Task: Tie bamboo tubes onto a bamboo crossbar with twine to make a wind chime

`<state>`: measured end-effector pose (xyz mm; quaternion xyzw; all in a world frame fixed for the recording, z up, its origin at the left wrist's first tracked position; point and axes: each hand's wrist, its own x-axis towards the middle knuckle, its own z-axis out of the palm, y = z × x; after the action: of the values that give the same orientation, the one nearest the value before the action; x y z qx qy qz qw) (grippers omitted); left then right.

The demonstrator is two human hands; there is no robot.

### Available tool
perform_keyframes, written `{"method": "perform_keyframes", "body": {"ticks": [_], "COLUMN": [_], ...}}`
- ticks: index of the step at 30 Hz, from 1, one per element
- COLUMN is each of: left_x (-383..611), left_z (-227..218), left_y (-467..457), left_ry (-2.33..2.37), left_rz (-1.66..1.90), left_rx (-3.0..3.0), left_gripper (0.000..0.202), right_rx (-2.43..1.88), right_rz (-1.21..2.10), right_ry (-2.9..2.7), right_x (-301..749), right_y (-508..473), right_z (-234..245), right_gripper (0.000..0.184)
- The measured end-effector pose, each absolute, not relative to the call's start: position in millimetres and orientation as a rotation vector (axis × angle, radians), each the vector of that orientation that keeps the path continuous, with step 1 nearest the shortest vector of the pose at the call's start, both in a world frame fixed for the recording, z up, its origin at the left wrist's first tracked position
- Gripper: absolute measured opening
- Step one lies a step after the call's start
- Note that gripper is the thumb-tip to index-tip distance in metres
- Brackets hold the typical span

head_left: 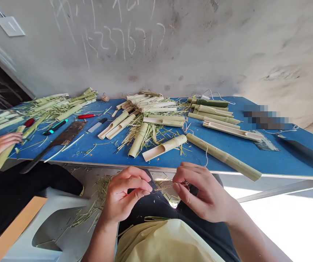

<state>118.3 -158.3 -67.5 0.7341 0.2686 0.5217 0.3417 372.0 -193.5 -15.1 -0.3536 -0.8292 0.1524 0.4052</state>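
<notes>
The person's left hand [126, 194] and right hand [202, 193] are raised just in front of the desk [109, 153], over the lap and close together. The fingers of both are curled inward rather than spread. A thin pale strand [165, 188] runs between them, pinched at the fingertips of each hand, though the exact grip is partly hidden by the fingers.

Just beyond the hands, a long bamboo tube [223, 156] with small holes lies at an angle on the desk's front edge, its nearer end jutting past the rim. Beside it rests a scooped bamboo piece [163, 147]. More cut bamboo sections [151, 103] and loose shreds are heaped toward the middle of the far edge.

Toward the left stand a rust-marked cleaver [69, 133], a red-handled knife [86, 116] and a white-bladed utility knife [97, 124]. At the left edge, a co-worker's hand [3, 143] holds a bamboo strip [6, 153].

Digits are scratched on the wall [126, 36], roughly "1523767", but they are too rough to read with certainty. No brand or label can be read, and a pixelated patch [265, 117] covers part of the desk's far right. A pale yellow cloth [164, 243] lies across the person's lap.
</notes>
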Motion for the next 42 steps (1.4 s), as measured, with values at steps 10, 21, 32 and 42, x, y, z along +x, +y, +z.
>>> {"method": "perform_keyframes", "body": {"ticks": [10,21,32,42], "left_x": [129,149,176,167], "left_z": [-66,-82,-85,-82], "left_y": [-160,-162,-164,-159], "left_ry": [0.645,0.631,0.655,0.882], "left_rz": [1.334,1.356,1.637,1.458], "left_rx": [1.951,1.549,1.595,1.612], "left_gripper": [0.012,0.027,0.019,0.042], "right_rx": [-0.828,-0.89,-0.797,-0.936], "right_rz": [0.439,0.581,1.053,1.076], "right_ry": [-2.163,-1.837,-1.59,-1.678], "right_x": [355,337,328,332], "right_y": [-192,-193,-193,-192], "right_z": [-22,-46,-58,-64], "right_gripper": [0.014,0.024,0.025,0.019]}}
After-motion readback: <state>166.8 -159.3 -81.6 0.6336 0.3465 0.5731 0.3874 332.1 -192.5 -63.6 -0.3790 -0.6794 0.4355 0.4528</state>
